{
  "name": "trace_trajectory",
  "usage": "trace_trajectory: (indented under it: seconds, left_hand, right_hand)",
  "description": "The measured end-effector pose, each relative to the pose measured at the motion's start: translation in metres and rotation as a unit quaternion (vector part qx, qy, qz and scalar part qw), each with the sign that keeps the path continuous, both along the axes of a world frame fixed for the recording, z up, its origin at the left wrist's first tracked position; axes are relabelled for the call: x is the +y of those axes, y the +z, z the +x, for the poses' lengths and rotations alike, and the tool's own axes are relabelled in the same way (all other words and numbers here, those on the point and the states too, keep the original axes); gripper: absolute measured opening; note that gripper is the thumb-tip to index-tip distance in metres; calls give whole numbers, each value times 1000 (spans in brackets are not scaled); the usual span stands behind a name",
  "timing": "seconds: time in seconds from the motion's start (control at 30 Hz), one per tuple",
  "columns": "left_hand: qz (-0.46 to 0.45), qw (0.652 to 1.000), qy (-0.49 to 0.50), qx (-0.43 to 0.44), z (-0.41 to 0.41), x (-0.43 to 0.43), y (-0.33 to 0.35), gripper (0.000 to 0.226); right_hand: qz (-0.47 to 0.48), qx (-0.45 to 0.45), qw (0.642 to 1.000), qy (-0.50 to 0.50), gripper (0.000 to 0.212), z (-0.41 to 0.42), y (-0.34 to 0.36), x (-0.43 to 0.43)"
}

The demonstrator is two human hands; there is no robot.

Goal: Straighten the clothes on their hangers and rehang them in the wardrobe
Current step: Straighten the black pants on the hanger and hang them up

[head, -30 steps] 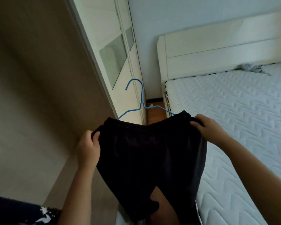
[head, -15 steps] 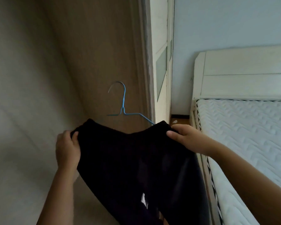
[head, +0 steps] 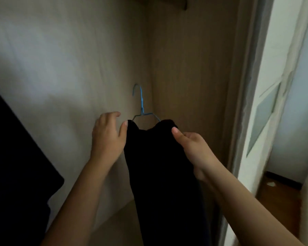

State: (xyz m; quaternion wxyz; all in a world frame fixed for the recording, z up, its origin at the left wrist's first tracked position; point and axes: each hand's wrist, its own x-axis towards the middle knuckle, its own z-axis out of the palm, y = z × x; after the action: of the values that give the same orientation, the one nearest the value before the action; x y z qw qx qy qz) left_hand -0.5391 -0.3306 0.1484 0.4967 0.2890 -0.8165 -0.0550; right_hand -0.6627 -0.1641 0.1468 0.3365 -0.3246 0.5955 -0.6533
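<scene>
Fingers (head: 176, 132), right hand (head: 197, 151), pinch black garment (head: 164, 166) corner; left hand (head: 107, 139) touches other.

Over on the right, a white door (head: 267, 110) with frosted panes, blurred. Past the door, a pale blue wall (head: 300, 112). Under the door's lower edge, brown wooden floor (head: 277, 203), a dark skirting strip (head: 284, 178) along the wall, and a small white scrap (head: 271, 184) lying on the boards, right beside that skirting
</scene>
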Motion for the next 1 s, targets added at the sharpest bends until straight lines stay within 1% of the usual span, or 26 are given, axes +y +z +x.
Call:
trace_trajectory:
  seconds: [0.1, 0.17, 0.23, 0.33, 0.4, 0.47, 0.53, 0.6, 0.73, 0.8, 0.87, 0.9, 0.93, 1.0]
  left_hand:
    - [-74, 996, 42, 23, 21, 23, 41, 43]
    - [-119, 988, 93, 34, 34, 39, 65, 39]
    - [-159, 976, 148, 28, 47, 53, 84, 37]
    - [-180, 960, 217, -1, 64, 72, 103, 41]
    - [-193, 943, 268, -31, 76, 83, 112, 41]
    - [-225, 918, 320, -62, 90, 92, 123, 40]
    - [-244, 893, 371, -74, 107, 101, 132, 40]
    - [-243, 872, 420, -70, 124, 111, 140, 39]
    - [-220, 833, 505, -43, 156, 129, 154, 40]
    - [-197, 820, 537, -36, 169, 133, 160, 42]
    - [-159, 818, 552, -37, 179, 135, 165, 45]
    - [-136, 820, 554, -39, 184, 135, 166, 45]
    - [-113, 826, 551, -39, 189, 134, 168, 45]
    - [-64, 849, 524, -25, 196, 133, 170, 43]
  right_hand:
    - [-39, 15, 998, 37, 30, -5, 21, -16]
    - [-75, 46, 995, 52, 32, -8, 34, -25]
    - [-107, 67, 990, 58, 35, -7, 44, -35]
    - [-151, 67, 982, 91, 36, 1, 60, -46]
    - [-173, 63, 976, 115, 33, 10, 68, -50]
    - [-201, 46, 969, 134, 32, 19, 77, -53]
    - [-226, 45, 962, 148, 37, 29, 85, -55]
    - [-253, 53, 953, 158, 44, 41, 97, -58]
    - [-293, 66, 941, 158, 46, 73, 131, -61]
    - [-304, 71, 936, 160, 44, 91, 148, -66]
    - [-315, 93, 931, 162, 40, 110, 162, -69]
    - [-317, 112, 928, 159, 40, 120, 168, -71]
    - [-318, 130, 926, 155, 42, 129, 172, -73]
    - [-317, 144, 926, 148, 43, 143, 181, -80]
